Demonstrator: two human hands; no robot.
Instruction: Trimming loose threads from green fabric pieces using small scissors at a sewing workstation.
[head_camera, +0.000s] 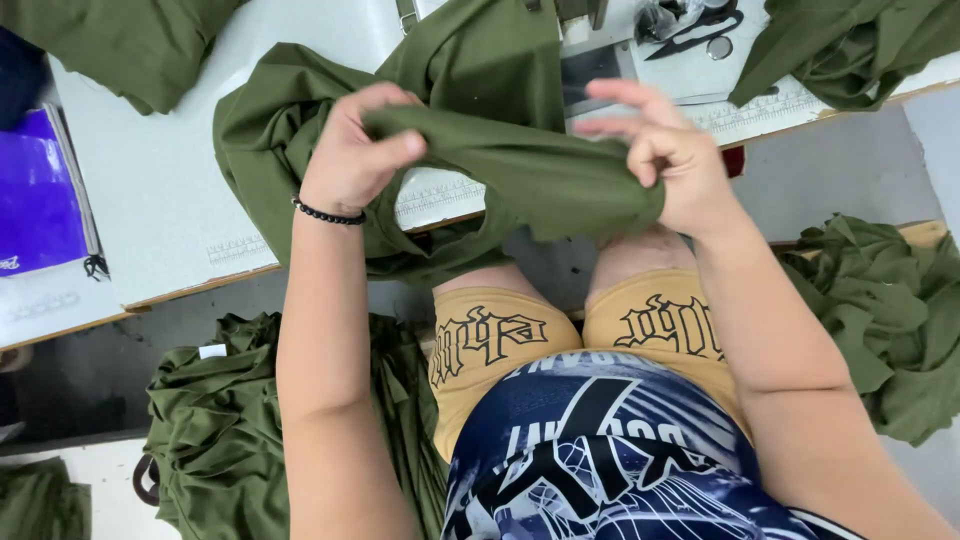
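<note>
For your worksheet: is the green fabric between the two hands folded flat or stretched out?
Stretched out, not folded flat: the left hand and right hand pull the green fabric taut between them.

Both hands were raised over the table edge: left hand (350, 160) and right hand (668, 160) pinched a stretched band of olive-green knit fabric (520, 165), which spanned the gap between them and blocked the straight path forward. Bare white tabletop (150, 190) lay open to the left of the left hand, bounded further left by a purple book (38, 190). Ahead of the right hand, black-handled scissors (700, 35) and more green cloth crowded the surface. Below, a heap of green garments (215, 430) filled the left floor side; another green pile (885, 310) sat just beside the right forearm.
</note>
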